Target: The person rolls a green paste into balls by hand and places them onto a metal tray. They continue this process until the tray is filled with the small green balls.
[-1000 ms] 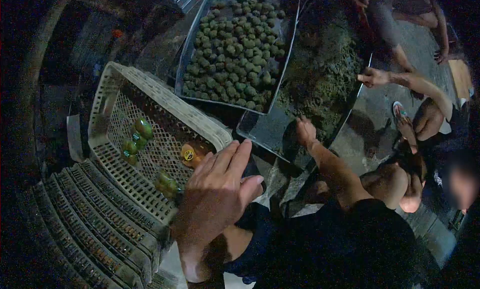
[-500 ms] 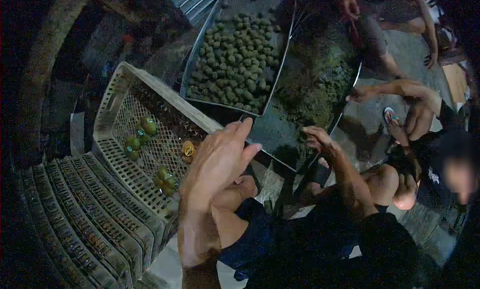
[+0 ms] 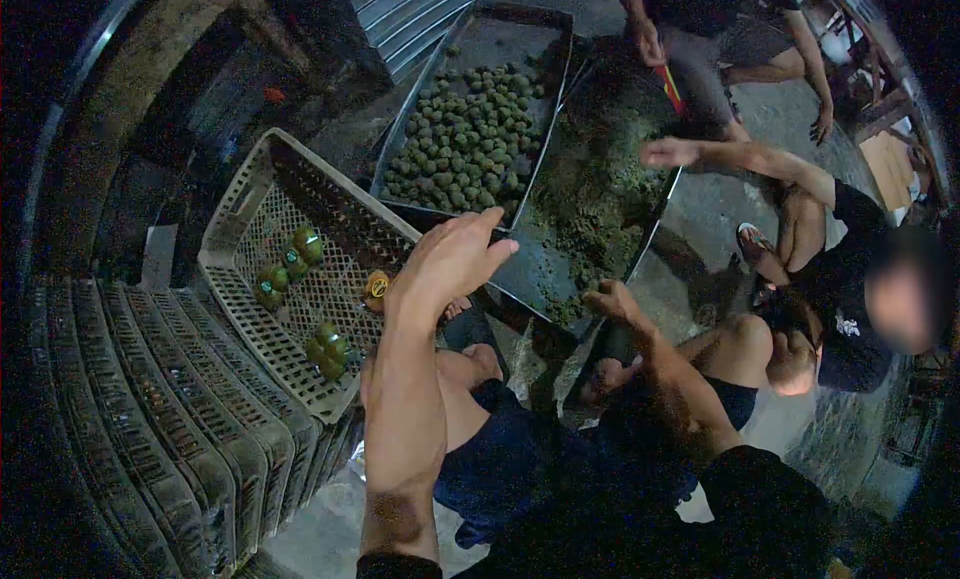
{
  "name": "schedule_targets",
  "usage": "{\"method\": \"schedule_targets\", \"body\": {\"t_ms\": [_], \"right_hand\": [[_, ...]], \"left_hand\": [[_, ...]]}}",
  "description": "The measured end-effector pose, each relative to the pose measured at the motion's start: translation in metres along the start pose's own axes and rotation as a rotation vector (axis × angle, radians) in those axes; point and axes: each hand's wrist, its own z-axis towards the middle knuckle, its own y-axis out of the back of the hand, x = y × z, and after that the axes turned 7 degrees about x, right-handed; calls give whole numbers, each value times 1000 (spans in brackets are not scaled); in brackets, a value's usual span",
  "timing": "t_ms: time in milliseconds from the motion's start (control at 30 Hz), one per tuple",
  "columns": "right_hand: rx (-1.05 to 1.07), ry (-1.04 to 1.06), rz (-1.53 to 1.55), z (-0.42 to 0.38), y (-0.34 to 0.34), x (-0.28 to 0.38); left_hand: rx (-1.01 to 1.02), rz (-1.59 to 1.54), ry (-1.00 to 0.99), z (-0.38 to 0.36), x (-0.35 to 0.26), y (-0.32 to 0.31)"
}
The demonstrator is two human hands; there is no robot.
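Observation:
My left hand [image 3: 452, 264] is raised over the near rim of a pale plastic crate [image 3: 345, 179]. Its index finger and thumb are stretched apart, with nothing visible between them. My right hand [image 3: 612, 304] is at the near corner of a metal tray [image 3: 520, 269] that bears a greenish-brown crumbly mass [image 3: 590, 229]. Its fingers are curled inward; anything they hold is hidden. Several round dark-green balls [image 3: 465, 144] lie in the adjoining tray [image 3: 505, 34]. Inside the crate sit small groups of green round pieces with labels [image 3: 327, 354] and one with a yellow round label [image 3: 377, 286].
Ridged, slotted crates [image 3: 170, 409] are stacked at the lower left. A seated co-worker [image 3: 850, 309] on the right reaches a hand [image 3: 668, 153] over the crumbly mass. Behind, another person's hand [image 3: 648, 47] is beside a red strip [image 3: 670, 87]. Corrugated metal [image 3: 410, 19] stands at the back.
The camera view has shifted. My right hand's fingers have curled in more, while my left hand keeps much the same pose. The co-worker's hand has moved further over the crumbly mass.

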Motion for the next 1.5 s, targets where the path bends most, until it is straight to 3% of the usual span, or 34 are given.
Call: {"method": "schedule_targets", "body": {"t_ms": [67, 100, 167, 200, 267, 300, 367, 500, 567, 600, 700, 767, 800, 867, 1000, 1067, 1100, 1167, 1200, 1267, 1400, 1467, 1500], "right_hand": [[-27, -319, 438, -18, 36, 42], [-31, -316, 434, -16, 29, 29], [-43, -194, 991, -7, 3, -13], [-45, -193, 990, -16, 11, 3], [-202, -237, 449, -41, 38, 63], [-203, -234, 447, -37, 37, 66], [-209, -444, 217, -26, 33, 66], [-273, -306, 74, -20, 18, 32], [-143, -104, 512, -31, 31, 38], [-142, -103, 508, -29, 27, 31], [-331, -224, 893, -26, 17, 26], [-253, -272, 1001, -44, 38, 75], [-254, -275, 1003, -40, 34, 69], [-362, -451, 648, -26, 25, 54], [-308, -487, 434, -22, 30, 55], [-343, -241, 606, -26, 28, 57], [-341, -243, 606, -32, 31, 64], [-233, -71, 1064, -49, 43, 87], [-232, -70, 1063, -52, 46, 88], [-339, -238, 1488, -59, 50, 83], [-297, -226, 1550, -38, 31, 54], [-336, -539, 1057, -26, 31, 60], [-337, -539, 1059, -23, 34, 64]], "left_hand": [[-3, 10, 2, -2, 3, -1], [-13, 15, 2, -3, 6, -3], [-23, 20, -1, -6, 6, -3], [-16, 8, 4, -5, 6, -2], [-13, -3, 7, -6, 6, 0], [-11, -4, 7, -6, 5, 0], [-9, -5, 8, -7, 4, 1], [18, -1, 49, -8, 2, 6], [27, -7, 43, -7, 3, 6], [13, -1, 36, -7, 5, 5], [-18, 7, 32, -7, 5, 5], [-31, 8, 30, -8, 3, 5], [-17, 7, 32, -7, 2, 6], [-2, 8, 34, -6, 2, 6], [-7, 22, 7, -5, 2, 3], [-5, 22, 11, -4, 3, 1], [-23, 19, 1, -3, 6, -1], [-42, 16, -8, -2, 8, -4], [-46, 37, -9, -1, 8, -4], [-50, 57, -11, -1, 7, -3], [-15, 56, -7, 2, 2, -2], [-26, 60, -22, 2, 0, -3], [-16, 56, -9, 0, -4, -1]]}}
